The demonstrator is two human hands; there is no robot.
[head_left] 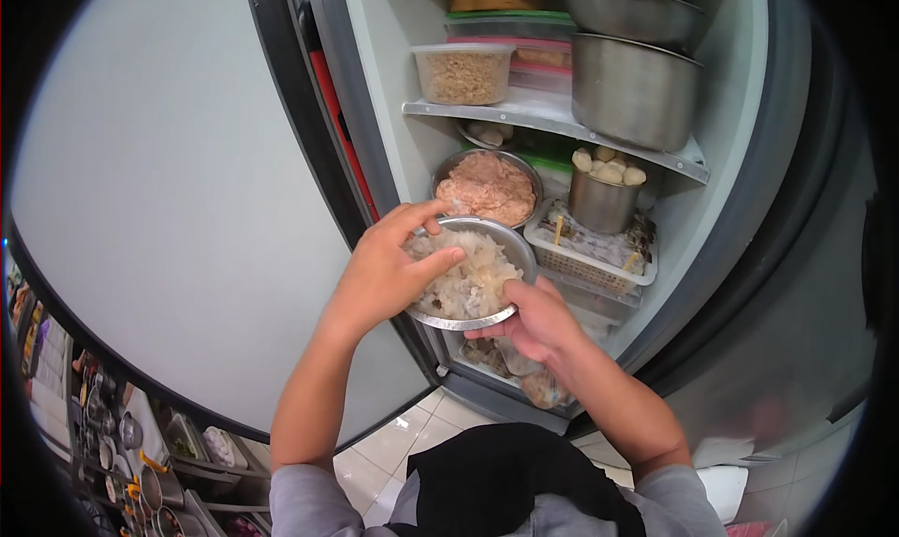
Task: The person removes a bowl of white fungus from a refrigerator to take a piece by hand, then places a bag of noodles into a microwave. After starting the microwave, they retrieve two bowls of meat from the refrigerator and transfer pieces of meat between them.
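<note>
In the centre of the frame, the bowl (464, 325) of pale, translucent food (476, 267) is before the open fridge (393, 31). Your right hand (538, 320) is closed on its lower right rim, thumb over the edge, fingers beneath. Your left hand (379, 265) is at the bowl's left side, thumb and fingers spread apart above the food; I cannot tell whether it touches the rim. Just beyond, mince (487, 189) fills a dish (537, 186). Right of centre, a small pot (599, 203) of pale balls (609, 172) shows just above a basket (592, 267).
</note>
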